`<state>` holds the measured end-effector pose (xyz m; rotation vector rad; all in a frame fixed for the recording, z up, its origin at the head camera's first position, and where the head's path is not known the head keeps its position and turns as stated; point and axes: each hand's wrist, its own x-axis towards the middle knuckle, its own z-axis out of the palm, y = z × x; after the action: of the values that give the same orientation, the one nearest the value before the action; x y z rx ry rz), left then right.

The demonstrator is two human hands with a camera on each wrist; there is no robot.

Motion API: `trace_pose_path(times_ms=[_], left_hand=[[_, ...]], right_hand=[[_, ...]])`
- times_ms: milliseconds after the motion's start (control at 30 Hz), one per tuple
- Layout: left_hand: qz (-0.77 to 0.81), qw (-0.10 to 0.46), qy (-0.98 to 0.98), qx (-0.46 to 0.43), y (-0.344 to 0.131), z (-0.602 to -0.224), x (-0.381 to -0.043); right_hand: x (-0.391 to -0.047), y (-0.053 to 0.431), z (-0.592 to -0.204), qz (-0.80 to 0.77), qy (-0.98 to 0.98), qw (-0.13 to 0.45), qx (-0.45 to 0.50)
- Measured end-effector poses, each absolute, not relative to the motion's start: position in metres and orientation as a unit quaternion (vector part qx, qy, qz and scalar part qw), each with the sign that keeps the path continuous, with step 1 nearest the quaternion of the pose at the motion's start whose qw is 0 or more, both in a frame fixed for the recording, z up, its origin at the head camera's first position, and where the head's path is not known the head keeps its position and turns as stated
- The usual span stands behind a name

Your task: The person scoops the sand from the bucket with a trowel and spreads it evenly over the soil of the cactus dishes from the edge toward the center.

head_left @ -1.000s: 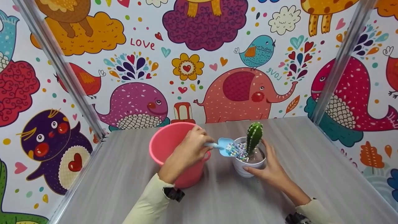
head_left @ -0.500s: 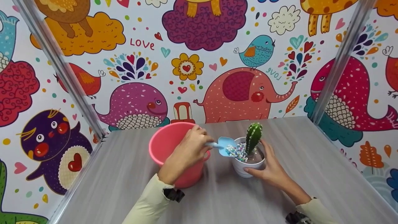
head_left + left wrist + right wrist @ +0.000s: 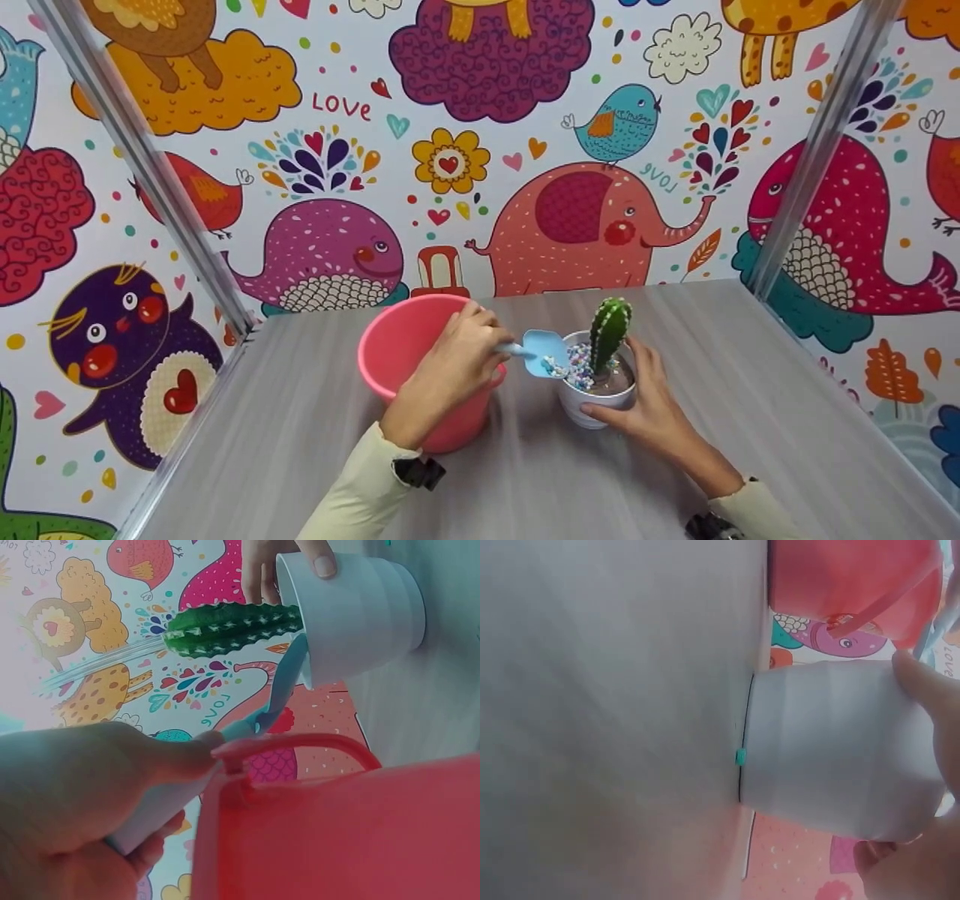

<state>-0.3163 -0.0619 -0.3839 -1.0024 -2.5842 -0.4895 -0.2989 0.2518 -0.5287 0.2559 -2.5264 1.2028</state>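
Note:
My left hand [image 3: 466, 349] grips the handle of a light blue toy shovel [image 3: 541, 345] over the rim of a pink bucket [image 3: 375, 360]. A few multicoloured beads lie near the tip of the blade, which meets the left rim of a white ribbed pot [image 3: 585, 411]. More small pastel beads [image 3: 579, 367] cover the left part of the brown fill inside. From the pot rises a green cactus [image 3: 610, 330] with pale dots along its ribs. Around the pot's right side my right hand [image 3: 652, 397] holds it, thumb on the front. In the left wrist view, the shovel handle [image 3: 161, 814] crosses my palm.
The bucket's side handle [image 3: 307, 741] sticks out toward the pot. A grey wood-grain table [image 3: 525, 487] lies underneath. Behind it stands a wall [image 3: 517, 135] printed with cartoon animals, with metal posts [image 3: 825, 150] at the corners.
Beads have slid off the shovel into the pot, leaving only a few on the blade. The pot and right hand have shifted slightly left. My left hand stays nearly still.

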Motion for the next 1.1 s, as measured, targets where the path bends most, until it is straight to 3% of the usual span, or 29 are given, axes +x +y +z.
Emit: trace_pose_path(times_ms=[333, 833, 1100], left_hand=[[-0.158, 0.176, -0.910, -0.341, -0.059, -0.382, -0.313], [-0.098, 0.270, -0.896, -0.338, -0.052, -0.402, -0.319], [-0.086, 0.304, -0.885, -0.343, -0.050, -0.405, -0.317]], right_hand=[[-0.302, 0.268, -0.519, 0.442, -0.886, 0.088, 0.111], [-0.298, 0.254, -0.520, 0.396, -0.908, 0.119, 0.070], [-0.299, 0.258, -0.523, 0.394, -0.905, 0.127, 0.097]])
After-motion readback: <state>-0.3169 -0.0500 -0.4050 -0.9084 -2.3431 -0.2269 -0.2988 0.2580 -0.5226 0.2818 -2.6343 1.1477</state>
